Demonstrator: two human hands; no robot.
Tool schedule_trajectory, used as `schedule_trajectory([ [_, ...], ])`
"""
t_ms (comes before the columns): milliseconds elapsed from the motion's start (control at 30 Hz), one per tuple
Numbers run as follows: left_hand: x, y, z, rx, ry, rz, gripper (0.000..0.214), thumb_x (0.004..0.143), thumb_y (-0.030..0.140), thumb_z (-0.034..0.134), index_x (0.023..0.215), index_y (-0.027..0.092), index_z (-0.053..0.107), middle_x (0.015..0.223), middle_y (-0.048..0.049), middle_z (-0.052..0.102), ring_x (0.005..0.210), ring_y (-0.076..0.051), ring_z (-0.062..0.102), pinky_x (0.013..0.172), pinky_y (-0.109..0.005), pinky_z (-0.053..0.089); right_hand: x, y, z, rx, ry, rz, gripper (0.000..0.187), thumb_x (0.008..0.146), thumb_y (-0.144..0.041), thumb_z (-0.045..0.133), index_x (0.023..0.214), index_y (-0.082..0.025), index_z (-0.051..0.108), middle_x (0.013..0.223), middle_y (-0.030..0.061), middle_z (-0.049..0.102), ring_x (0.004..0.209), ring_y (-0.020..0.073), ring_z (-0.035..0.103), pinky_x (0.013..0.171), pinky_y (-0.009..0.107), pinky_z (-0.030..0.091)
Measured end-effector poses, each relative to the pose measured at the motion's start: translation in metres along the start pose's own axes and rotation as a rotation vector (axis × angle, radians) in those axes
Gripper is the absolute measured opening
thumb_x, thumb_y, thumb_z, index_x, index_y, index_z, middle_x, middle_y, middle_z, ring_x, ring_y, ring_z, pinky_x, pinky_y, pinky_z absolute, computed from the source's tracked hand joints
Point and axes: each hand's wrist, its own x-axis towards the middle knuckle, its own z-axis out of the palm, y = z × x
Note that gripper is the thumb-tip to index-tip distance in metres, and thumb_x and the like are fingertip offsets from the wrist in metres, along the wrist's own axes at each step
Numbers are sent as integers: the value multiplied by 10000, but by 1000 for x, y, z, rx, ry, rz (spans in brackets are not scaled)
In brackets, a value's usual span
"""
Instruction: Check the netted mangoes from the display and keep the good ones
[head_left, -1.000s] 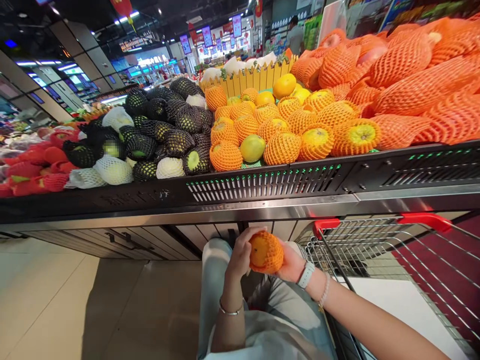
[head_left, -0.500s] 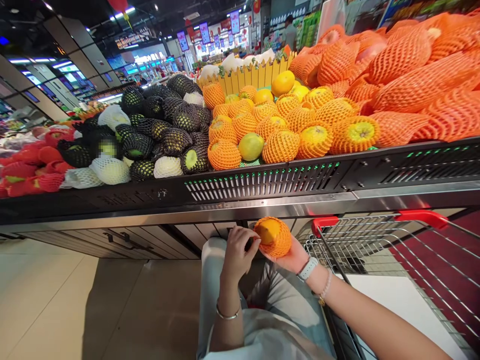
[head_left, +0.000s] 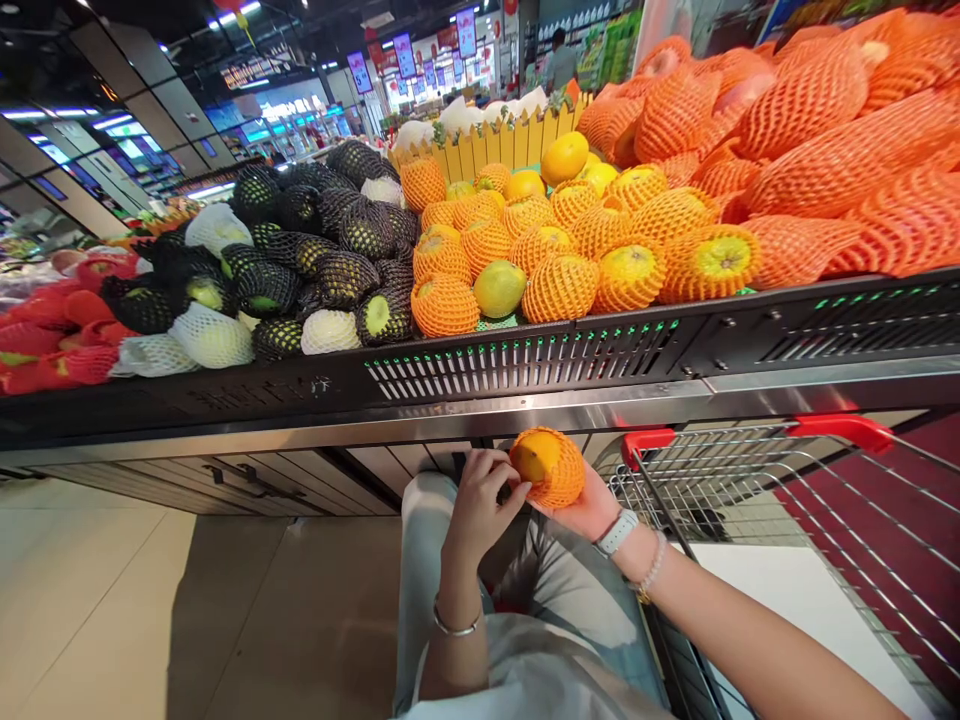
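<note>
An orange (head_left: 533,458) sits in an orange foam net sleeve (head_left: 567,474), its bare end turned toward the left. My right hand (head_left: 592,508), with a watch on the wrist, cradles it from below and from the right. My left hand (head_left: 484,500) is at the fruit's left side, thumb and fingers closed at the sleeve's lower edge. The exact pinch point is partly hidden by the fingers. Both hands are above my lap, in front of the fruit stand. More oranges in foam nets (head_left: 561,288) lie on the stand, with one bare greenish-yellow fruit (head_left: 499,289) among them.
A shopping cart (head_left: 720,460) with red corner pieces stands at my right. The stand's black slotted edge (head_left: 517,362) runs across ahead. Black-netted fruits (head_left: 341,280) lie left, large fruits in orange-red nets (head_left: 832,180) right. A person (head_left: 560,65) is far behind.
My left thumb and fingers have shifted slightly to the right along the sleeve's edge. The fruit has turned a little in my right hand, and the view has tilted slightly.
</note>
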Motion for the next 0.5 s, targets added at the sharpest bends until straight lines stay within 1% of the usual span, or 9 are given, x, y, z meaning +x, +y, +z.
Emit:
schedule_trajectory([
  [67, 0, 0, -1, 10, 25, 55, 95, 872, 177, 562, 778, 177, 547, 942, -42, 585, 957, -184, 470, 882, -350, 417, 0, -1, -1, -5, -17, -21, 424, 944, -379, 285, 1064, -172, 636, 1040, 57, 694, 948, 191, 645, 777, 364, 543],
  [133, 0, 0, -1, 34, 47, 93, 102, 869, 164, 564, 769, 183, 558, 949, -34, 611, 943, -182, 471, 868, -350, 422, -1, -3, 0, -18, -5, -58, 429, 947, -363, 275, 1038, -177, 650, 1035, 57, 699, 943, 200, 652, 784, 384, 546],
  [233, 1, -2, -2, 59, 82, 137, 102, 849, 162, 590, 753, 185, 565, 967, -31, 634, 941, -185, 471, 869, -355, 423, -1, -3, 3, -29, 25, -101, 440, 951, -341, 264, 1001, -173, 668, 1015, 58, 708, 930, 197, 662, 777, 370, 550],
  [300, 1, -2, -3, 36, 91, 172, 113, 842, 149, 593, 742, 182, 551, 961, -26, 652, 929, -180, 477, 858, -345, 424, -1, -3, 4, -27, 34, -104, 438, 952, -343, 272, 993, -176, 675, 1008, 55, 711, 928, 192, 666, 777, 360, 551],
  [400, 1, -1, -5, -37, 64, 224, 125, 846, 143, 581, 739, 183, 528, 901, -10, 676, 865, -164, 498, 817, -324, 421, -1, -3, 6, -5, 45, -114, 432, 952, -348, 284, 982, -181, 681, 992, 46, 716, 928, 176, 668, 814, 350, 547],
  [500, -2, -2, -3, -131, 36, 188, 86, 863, 188, 560, 787, 185, 519, 795, -14, 628, 792, -151, 513, 756, -297, 422, -1, -3, 7, -8, 56, -129, 428, 950, -327, 285, 966, -174, 685, 974, 46, 719, 914, 170, 671, 837, 349, 541],
])
